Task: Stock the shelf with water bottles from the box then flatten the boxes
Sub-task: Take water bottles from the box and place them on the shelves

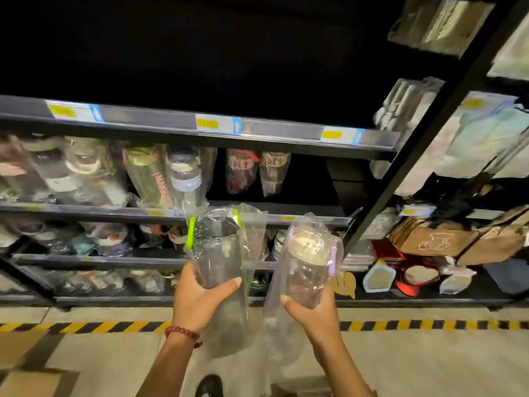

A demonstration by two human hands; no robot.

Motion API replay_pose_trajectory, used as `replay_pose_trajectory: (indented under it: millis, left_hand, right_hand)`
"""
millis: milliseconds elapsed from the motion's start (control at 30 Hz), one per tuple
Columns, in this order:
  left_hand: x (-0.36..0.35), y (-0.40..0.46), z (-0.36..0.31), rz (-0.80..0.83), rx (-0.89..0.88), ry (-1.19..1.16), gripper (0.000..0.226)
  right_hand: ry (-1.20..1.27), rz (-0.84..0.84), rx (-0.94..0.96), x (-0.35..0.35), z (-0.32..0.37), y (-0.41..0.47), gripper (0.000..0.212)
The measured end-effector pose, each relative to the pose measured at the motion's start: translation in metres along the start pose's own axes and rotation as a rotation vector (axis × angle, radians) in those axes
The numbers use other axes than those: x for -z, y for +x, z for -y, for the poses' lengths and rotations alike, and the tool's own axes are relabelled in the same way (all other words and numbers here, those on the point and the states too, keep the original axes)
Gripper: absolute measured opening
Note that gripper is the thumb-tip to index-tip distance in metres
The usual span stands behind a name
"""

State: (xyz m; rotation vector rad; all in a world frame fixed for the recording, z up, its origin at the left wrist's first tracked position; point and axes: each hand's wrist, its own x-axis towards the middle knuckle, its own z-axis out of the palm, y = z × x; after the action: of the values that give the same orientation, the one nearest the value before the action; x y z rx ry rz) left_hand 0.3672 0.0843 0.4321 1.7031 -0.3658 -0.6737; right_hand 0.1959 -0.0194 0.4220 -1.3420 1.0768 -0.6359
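Shop aisle: price-tagged shelves (217, 126) of wrapped goods (94, 170)

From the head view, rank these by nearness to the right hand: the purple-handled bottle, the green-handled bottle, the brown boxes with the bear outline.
1. purple-handled bottle: gripped in the right hand itself.
2. green-handled bottle: just to its left, held by the left hand.
3. brown boxes: on the shelf, up to the right.

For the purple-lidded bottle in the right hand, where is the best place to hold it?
Low on the body, from below, as the right hand does: the purple-lidded bottle tilts lid-up toward the shelf, and its loose plastic wrap bunches around the lid, so the smooth lower barrel gives fingers firmer purchase.
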Motion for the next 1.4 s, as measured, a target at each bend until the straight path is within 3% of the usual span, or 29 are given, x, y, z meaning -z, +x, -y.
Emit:
replay_pose_trajectory:
  millis: [133,333,500,533,567,633,667,900,1200,1300,1400]
  left_hand:
    - [-0.006,0.060,-0.009,0.054,-0.003,0.056,0.100]
    - [-0.036,0.138,-0.016,0.125,-0.045,0.033,0.063]
    - [-0.063,0.192,0.001,0.119,-0.047,-0.037,0.114]
    - [-0.071,0.199,0.003,0.108,-0.042,-0.040,0.112]
    - [-0.078,0.207,0.008,0.093,-0.049,-0.066,0.096]
    - [-0.096,0.215,0.010,0.039,-0.107,-0.121,0.061]
    - [-0.106,0.218,0.009,-0.002,-0.143,-0.150,0.058]
    - [-0.179,0.234,0.003,-0.195,-0.189,-0.471,0.056]
    - [-0.225,0.251,-0.002,-0.310,-0.234,-0.601,0.061]
    - [-0.226,0.262,0.002,-0.315,-0.264,-0.607,0.059]
    - [-0.221,0.273,0.008,-0.348,-0.322,-0.613,0.057]
  right_hand:
    - [-0.025,-0.054,0.010,-0.024,0.012,0.053,0.058]
    - [0.016,-0.173,0.025,-0.046,0.015,0.136,0.086]
    - [0.024,-0.225,0.068,-0.045,0.013,0.200,0.071]
    - [0.010,-0.232,0.077,-0.043,0.011,0.211,0.062]
    - [-0.014,-0.240,0.097,-0.040,0.009,0.222,0.053]
    - [-0.080,-0.284,0.168,-0.031,0.006,0.240,0.049]
    - [-0.122,-0.308,0.209,-0.026,0.006,0.247,0.051]
    - [-0.383,-0.362,0.488,0.004,0.015,0.278,0.067]
    - [-0.511,-0.373,0.669,0.023,0.034,0.308,0.066]
    - [-0.486,-0.368,0.704,0.018,0.034,0.320,0.068]
    - [-0.291,-0.317,0.693,0.008,0.030,0.330,0.071]
